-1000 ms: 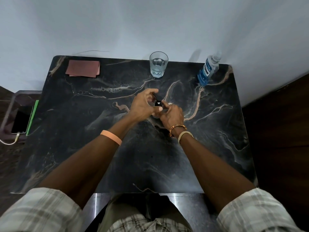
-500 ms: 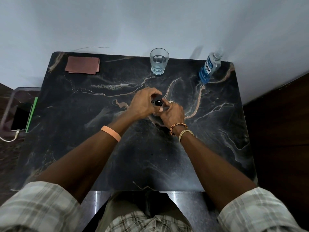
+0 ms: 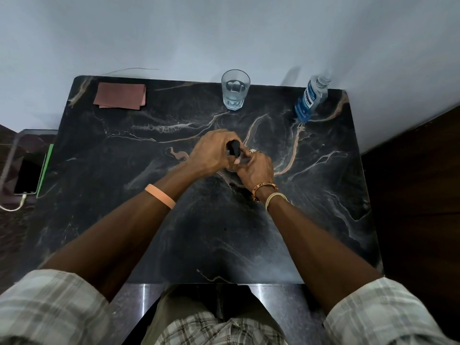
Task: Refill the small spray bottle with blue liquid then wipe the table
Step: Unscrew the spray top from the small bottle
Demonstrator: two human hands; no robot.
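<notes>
A small clear spray bottle with a black spray head (image 3: pixel 233 150) stands at the middle of the black marble table (image 3: pixel 124 220). My left hand (image 3: pixel 211 153) curls round the black head from the left. My right hand (image 3: pixel 256 168) grips the clear body from the right, so most of the bottle is hidden. A bottle of blue liquid (image 3: pixel 310 100) stands at the back right corner. At the back left lies a folded brown cloth (image 3: pixel 120 96).
A glass of water (image 3: pixel 234 90) stands at the back middle by the white wall. Left of the table, a phone on a cable (image 3: pixel 28 176) lies on a lower surface beside a green edge. Dark wood is to the right.
My left hand's fingers, spread above the spray head a second ago, have closed round it. Both hands stay at the table's middle.
</notes>
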